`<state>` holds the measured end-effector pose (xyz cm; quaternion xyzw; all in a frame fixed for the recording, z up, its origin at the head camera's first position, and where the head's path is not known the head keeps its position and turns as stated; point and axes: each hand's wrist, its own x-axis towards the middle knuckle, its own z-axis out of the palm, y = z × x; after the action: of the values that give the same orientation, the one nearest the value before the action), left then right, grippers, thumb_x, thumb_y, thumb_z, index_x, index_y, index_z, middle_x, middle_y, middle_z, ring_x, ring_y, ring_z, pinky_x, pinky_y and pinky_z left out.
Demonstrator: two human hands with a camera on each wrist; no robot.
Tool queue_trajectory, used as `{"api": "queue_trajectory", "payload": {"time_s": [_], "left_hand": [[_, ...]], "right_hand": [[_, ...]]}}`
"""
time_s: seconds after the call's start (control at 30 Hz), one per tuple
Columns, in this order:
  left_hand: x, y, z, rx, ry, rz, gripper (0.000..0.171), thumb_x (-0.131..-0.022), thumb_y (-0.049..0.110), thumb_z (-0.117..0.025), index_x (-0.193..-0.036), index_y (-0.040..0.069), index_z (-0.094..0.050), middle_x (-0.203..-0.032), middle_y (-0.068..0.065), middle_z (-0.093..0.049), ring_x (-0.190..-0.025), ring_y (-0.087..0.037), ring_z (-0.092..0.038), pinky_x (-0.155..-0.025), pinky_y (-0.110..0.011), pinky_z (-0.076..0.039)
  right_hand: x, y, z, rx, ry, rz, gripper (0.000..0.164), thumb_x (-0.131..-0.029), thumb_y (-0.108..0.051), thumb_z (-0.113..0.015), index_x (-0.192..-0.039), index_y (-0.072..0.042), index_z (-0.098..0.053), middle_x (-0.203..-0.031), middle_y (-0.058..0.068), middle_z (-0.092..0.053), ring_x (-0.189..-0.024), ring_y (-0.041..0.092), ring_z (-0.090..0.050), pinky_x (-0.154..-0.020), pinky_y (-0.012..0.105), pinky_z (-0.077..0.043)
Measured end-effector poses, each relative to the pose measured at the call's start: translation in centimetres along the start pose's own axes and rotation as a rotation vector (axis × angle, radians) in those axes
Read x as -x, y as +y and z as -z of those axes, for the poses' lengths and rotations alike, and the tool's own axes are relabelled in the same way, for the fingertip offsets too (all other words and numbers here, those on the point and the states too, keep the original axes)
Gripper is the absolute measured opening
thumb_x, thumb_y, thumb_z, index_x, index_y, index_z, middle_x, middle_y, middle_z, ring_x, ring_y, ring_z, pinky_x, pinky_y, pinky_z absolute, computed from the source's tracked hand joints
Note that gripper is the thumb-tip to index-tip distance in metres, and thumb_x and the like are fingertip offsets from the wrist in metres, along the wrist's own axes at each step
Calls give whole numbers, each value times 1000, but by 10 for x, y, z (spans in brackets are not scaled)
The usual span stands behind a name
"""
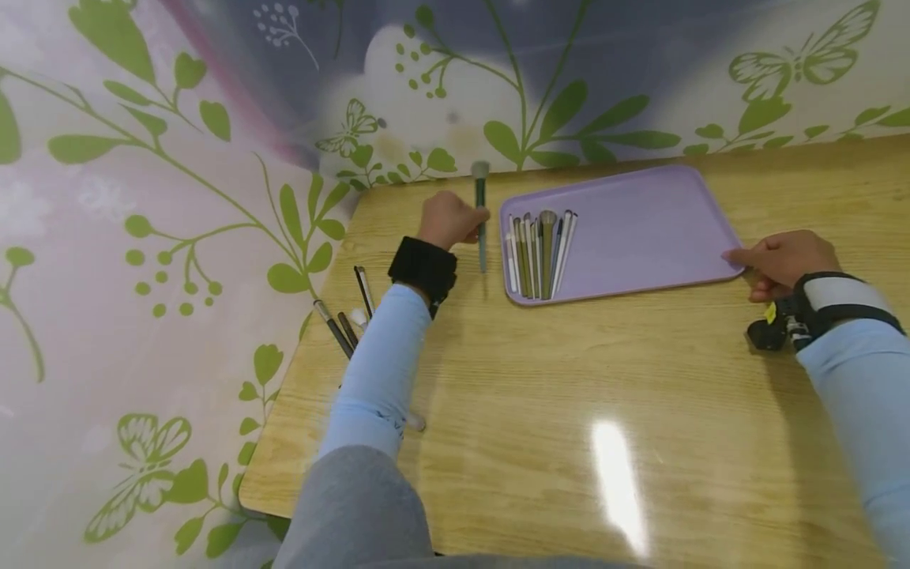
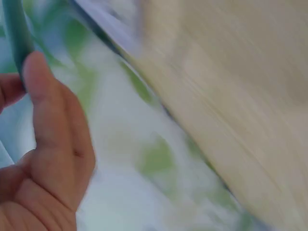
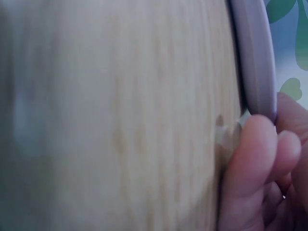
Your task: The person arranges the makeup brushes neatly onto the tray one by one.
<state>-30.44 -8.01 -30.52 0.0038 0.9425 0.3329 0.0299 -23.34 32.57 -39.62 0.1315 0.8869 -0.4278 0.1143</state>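
My left hand (image 1: 448, 219) pinches a green makeup brush (image 1: 481, 191) by its handle, between thumb and fingers, bristles pointing toward the wall. In the left wrist view, the brush's green handle (image 2: 18, 33) shows at the upper left. Just right of that hand lies a lilac tray (image 1: 640, 229). Several makeup brushes (image 1: 547, 253) with white, olive and dark handles lie side by side at the tray's left end. My right hand (image 1: 796, 257) holds the tray's near right corner, thumb on the rim. The right wrist view shows the tray's side wall (image 3: 255, 53) meeting those fingers.
More brushes (image 1: 332, 326) lie on the wooden table (image 1: 540, 395) at the left, partly hidden under my left forearm. A patterned wall (image 1: 611, 71) borders the table at the back and left. Light glares off the tabletop near the front.
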Motion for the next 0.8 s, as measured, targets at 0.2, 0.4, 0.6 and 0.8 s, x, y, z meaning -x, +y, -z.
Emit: {"api": "queue_trajectory", "payload": {"time_s": [0.2, 0.4, 0.6, 0.8], "left_hand": [[-7, 52, -72, -109, -90, -83, 29, -74, 33, -59, -59, 8, -64, -46, 1, -57, -43, -10, -57, -46, -18, -43], [-14, 48, -126, -414, -92, -109, 26, -72, 37, -59, -69, 11, -61, -68, -1, -60, -67, -15, -56, -53, -22, -43], [-42, 34, -157, -614, -90, -94, 44, -71, 46, -58, -98, 12, -57, -98, -6, -55, -88, -17, -51, -61, -27, -46], [-18, 50, -137, -605, -105, -80, 52, -70, 40, -63, -110, 10, -51, -103, -7, -53, -91, -17, -52, -64, -25, -47]], "right_hand": [[-2, -1, -3, -8, 1, 3, 55, -62, -61, -58, -75, -7, -52, -46, -1, -49, -49, 19, -60, -50, 35, -49], [-1, -5, -11, 9, -48, 7, 52, -65, -60, -57, -76, -9, -53, -46, -2, -49, -49, 18, -61, -51, 34, -49], [0, -7, -10, 20, -39, 13, 49, -66, -59, -56, -74, -11, -55, -46, -2, -51, -49, 17, -60, -51, 33, -49], [0, -9, -10, 2, -30, 7, 45, -66, -57, -57, -69, -12, -54, -46, -2, -50, -48, 17, -60, -51, 33, -49]]}}
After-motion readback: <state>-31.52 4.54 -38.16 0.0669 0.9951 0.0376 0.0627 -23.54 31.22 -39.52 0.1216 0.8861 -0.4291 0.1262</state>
